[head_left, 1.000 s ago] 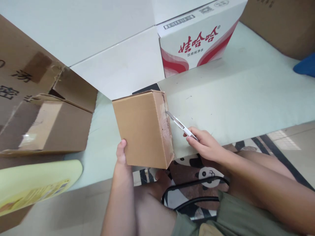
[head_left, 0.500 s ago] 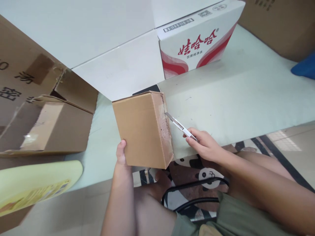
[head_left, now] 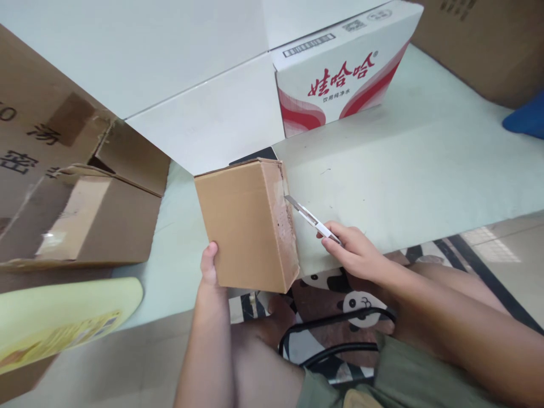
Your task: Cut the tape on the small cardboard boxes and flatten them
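Note:
A small brown cardboard box (head_left: pixel 242 224) stands tilted at the near edge of a pale table (head_left: pixel 408 170). My left hand (head_left: pixel 211 266) grips the box from below, thumb on its front face and fingers under its bottom. My right hand (head_left: pixel 355 252) is closed round a white utility knife (head_left: pixel 312 218). The blade tip touches the taped right edge of the box, near its upper corner.
A white and red printed carton (head_left: pixel 340 68) stands behind the box, with a large white box (head_left: pixel 204 119) to its left. Open brown cartons (head_left: pixel 85 215) lie at the left, a yellow package (head_left: pixel 55 323) near the bottom left. More brown cardboard (head_left: pixel 488 39) and a blue object (head_left: pixel 527 116) are far right.
Hardly anything has moved: the view shifted slightly, and the knife tip stays at the box's taped edge.

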Available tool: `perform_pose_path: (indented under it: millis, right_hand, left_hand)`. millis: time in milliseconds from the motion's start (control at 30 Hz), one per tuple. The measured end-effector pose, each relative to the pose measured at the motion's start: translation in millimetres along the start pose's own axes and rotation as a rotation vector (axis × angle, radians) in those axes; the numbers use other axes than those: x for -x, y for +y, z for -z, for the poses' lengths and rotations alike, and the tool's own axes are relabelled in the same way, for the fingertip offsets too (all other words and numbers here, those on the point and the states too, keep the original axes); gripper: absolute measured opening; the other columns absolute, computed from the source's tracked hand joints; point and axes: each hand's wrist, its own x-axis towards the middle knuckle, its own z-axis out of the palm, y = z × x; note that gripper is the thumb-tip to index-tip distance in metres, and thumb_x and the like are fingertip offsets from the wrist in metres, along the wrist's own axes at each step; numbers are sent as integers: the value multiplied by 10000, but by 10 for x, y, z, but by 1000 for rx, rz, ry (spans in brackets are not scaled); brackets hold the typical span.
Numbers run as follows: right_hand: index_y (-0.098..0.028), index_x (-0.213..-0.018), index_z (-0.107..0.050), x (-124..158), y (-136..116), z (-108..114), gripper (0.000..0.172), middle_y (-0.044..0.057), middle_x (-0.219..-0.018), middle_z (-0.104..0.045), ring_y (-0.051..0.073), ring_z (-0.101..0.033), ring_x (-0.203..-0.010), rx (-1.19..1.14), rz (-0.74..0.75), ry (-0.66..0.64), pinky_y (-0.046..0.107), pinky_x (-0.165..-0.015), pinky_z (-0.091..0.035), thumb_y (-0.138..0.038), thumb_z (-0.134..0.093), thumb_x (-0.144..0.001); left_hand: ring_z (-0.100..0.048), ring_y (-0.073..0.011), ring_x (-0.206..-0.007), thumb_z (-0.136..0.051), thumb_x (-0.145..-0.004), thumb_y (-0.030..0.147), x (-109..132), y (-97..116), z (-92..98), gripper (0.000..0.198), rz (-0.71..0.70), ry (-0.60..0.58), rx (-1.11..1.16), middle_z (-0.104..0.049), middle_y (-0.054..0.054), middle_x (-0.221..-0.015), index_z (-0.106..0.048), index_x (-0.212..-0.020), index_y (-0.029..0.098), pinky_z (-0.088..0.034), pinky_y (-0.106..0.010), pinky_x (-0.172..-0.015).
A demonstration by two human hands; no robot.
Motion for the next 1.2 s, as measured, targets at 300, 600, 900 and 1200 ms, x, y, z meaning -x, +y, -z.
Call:
perform_pose_path:
  millis: [300, 600, 900, 1200]
  right_hand:
    - [-206, -860, -511, 6, 14, -4, 198, -26, -644, -503, 145, -484, -572, 5, -4, -1, 270, -575, -366, -353, -405, -942]
    - [-207, -853, -510, 4, 3, 3, 201, -27, -637, -506, 144, -484, -570, 8, -3, -2, 269, -574, -365, -356, -406, -939]
    - [-209, -848, -510, -3, -10, 2, 202, -32, -618, -498, 140, -475, -552, 9, -11, -1, 266, -562, -359, -362, -409, -933]
    - [-210, -851, -507, 2, 1, -3, 192, -36, -616, -502, 138, -476, -549, 1, 1, -5, 266, -561, -355, -351, -408, -936]
  left_hand:
    - [-713, -228, -695, -826, -528, 541, 0, 9, -31, 479, -22, 21, 26, -762, -50, -774, -723, -846, 198, -589, -303, -629]
    - [-719, -246, -724, -808, -550, 558, -6, 9, -3, 491, -6, 11, -4, -765, -55, -805, -725, -869, 195, -603, -339, -672]
    - [-717, -236, -727, -794, -561, 573, 9, 10, -42, 478, -15, 12, 2, -762, -47, -810, -720, -861, 208, -597, -323, -648]
    - [-714, -245, -737, -780, -571, 584, 17, 8, -34, 478, -7, 28, -24, -759, -46, -814, -719, -872, 217, -592, -336, -653]
